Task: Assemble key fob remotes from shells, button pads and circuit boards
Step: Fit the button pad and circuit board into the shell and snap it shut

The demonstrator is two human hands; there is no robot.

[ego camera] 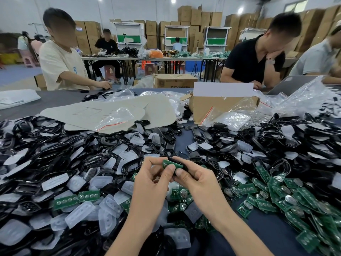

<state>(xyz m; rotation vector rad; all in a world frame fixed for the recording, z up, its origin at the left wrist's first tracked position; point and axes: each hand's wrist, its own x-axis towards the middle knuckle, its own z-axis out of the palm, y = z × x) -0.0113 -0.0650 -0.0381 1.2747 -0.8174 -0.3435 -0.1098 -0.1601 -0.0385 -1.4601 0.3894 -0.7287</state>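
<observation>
Both my hands meet above the middle of the table. My left hand (153, 174) pinches a green circuit board (170, 164) between thumb and fingers. My right hand (191, 177) grips a black key fob shell (180, 164), and the board lies on or in it. Around them lie heaps of black shells (46, 145), translucent white button pads (108, 204) and more green circuit boards (276, 193) with round metal battery clips.
An open cardboard box (221, 106) and clear plastic bags (114, 119) sit behind the piles. Beige paper sheets (110, 109) lie at centre left. Two people work at the table's far side, and a laptop (289, 85) stands at the far right.
</observation>
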